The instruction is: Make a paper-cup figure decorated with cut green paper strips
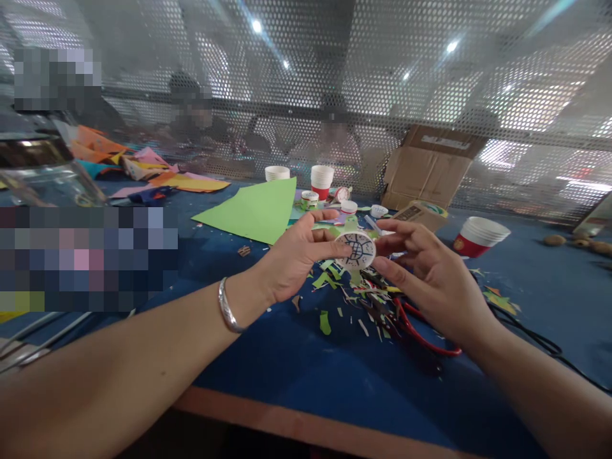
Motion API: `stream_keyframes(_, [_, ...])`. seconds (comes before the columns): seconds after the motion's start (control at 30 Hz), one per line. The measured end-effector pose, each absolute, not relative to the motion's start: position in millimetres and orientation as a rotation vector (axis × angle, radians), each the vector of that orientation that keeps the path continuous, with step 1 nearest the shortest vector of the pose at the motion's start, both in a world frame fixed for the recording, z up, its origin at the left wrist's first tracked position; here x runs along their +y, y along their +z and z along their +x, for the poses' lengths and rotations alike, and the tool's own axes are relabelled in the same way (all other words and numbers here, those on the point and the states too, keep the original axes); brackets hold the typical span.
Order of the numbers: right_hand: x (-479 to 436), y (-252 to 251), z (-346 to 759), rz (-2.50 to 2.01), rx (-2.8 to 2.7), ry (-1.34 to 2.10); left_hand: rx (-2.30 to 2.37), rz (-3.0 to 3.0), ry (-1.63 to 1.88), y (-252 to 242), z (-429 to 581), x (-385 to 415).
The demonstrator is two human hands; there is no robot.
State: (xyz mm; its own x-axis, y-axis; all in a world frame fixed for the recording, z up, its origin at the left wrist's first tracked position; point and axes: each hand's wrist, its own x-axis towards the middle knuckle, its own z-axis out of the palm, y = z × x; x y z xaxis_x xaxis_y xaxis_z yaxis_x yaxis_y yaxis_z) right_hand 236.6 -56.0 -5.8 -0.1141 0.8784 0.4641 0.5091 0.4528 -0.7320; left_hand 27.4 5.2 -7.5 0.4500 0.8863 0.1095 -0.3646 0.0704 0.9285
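The round piece (356, 250) is white with blue lines drawn on it. It is held up in the air, a little above the table (268, 357). The left hand (296, 255) pinches its left edge between thumb and fingers. The right hand (430, 280) holds the other edge with thumb and fingertips, and its other fingers are spread out.

Right under the round piece lie lots of paper scraps (335, 287), mostly green. Red scissors (421, 335) lie just below and to the right of it, under the right hand.

I think the grip looks light. The round piece could slip and drop into the scraps, where it would be hard to find. If the right hand comes down quickly, it could bump the scissors.

Behind the round piece and to the left lies a big green sheet (253, 210). Straight behind it stands a stack of cups (321, 180), each cup sitting inside the next, with a white cup (277, 173) further left. To the right of the round piece, more stacked cups (478, 236) lie tipped over. Behind the round piece and to the right is a cardboard box (430, 169). I cannot see what is inside the box or the cups.
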Motion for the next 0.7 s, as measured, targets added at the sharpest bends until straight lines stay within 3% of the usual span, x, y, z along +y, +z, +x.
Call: stream_keyframes(0.7, [-49,-6,243,-1.078,-1.346,1.180,0.562,1.090,0.904,-6,23,11])
